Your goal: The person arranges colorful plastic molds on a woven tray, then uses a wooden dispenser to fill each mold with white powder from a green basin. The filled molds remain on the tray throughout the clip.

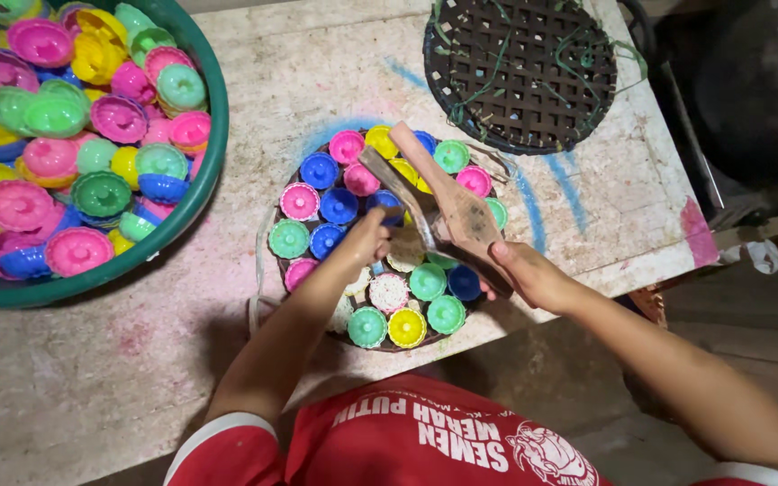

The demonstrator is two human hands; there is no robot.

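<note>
Head camera looks straight down on a rough, chalky white tabletop (317, 81) smeared with pink and blue powder. At the middle of the frame lies a round woven tray (281, 270) packed with small fluted plastic moulds (320, 169) in pink, blue, green and yellow, each a ribbed cup with a raised centre; a few near the lower middle hold a pale, grainy filling.

The right hand (524, 274), at right of centre, has its fingers wrapped tightly around the lower end of a worn wooden paddle (447, 202), a flat, scuffed tool with a darker stained face that slants up toward the top of the tray. The left hand (369, 238), just left of the paddle, has its fingers curled in a close pinch over the moulds at the tray's centre; what it pinches is too small to tell.

In the upper left sits a large green plastic basin (213, 153), smooth-walled and heaped with more of the same glossy cups. At the upper right rests a second round tray (520, 72), dark brown lattice weave, with loose green strands across it. A red shirt (425, 441) with white trim fills the bottom edge.
</note>
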